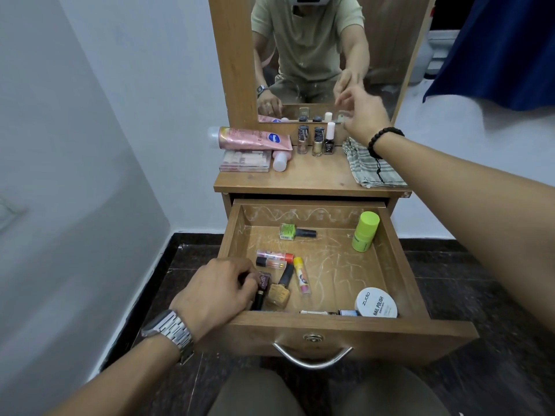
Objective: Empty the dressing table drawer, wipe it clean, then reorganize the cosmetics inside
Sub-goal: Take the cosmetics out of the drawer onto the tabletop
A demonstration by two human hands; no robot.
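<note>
The wooden drawer (330, 324) stands pulled out. At its front left corner my left hand (216, 292) curls its fingers round a purple nail polish bottle (265, 279), with a black tube (258, 298) under the hand. A gold nail polish (280, 291), a yellow lip balm (301, 276), two red-capped tubes (274, 256), a green nail polish (295, 232), a green stick (365, 232), a white remover tub (377, 303) and a pencil (327, 312) lie inside. My right hand (360, 112) hovers empty, fingers spread, beside three upright nail polish bottles (317, 141) on the tabletop.
On the tabletop (315, 178) lie a pink tube (252, 138), a palette case (244, 160), a small white-capped bottle (280, 162) and a striped cloth (360, 166). The mirror (315, 55) rises behind. A white wall stands left, a blue cloth (495, 49) hangs right.
</note>
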